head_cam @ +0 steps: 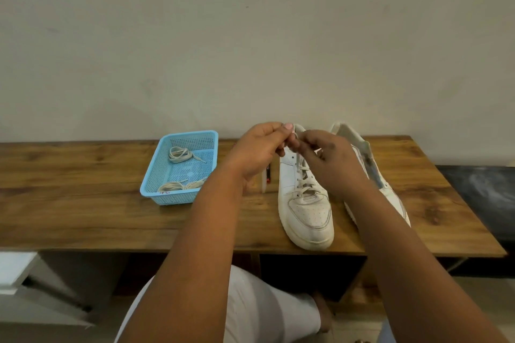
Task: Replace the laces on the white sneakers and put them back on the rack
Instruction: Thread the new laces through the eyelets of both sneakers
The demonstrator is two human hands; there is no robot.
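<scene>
With both sneakers toe-forward on the bench [83,220], the left hand [259,150] and right hand [328,161] pinch the lace [302,172] at the centre sneaker [305,203], probably tying; spare laces [179,154] wait in the basket [156,175], centre-left.

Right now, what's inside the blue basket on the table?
The blue basket holds two loose bundles of off-white laces: one coil toward the back and another bundle at the front. The left forearm covers the front right corner, so anything there is hidden.
</scene>
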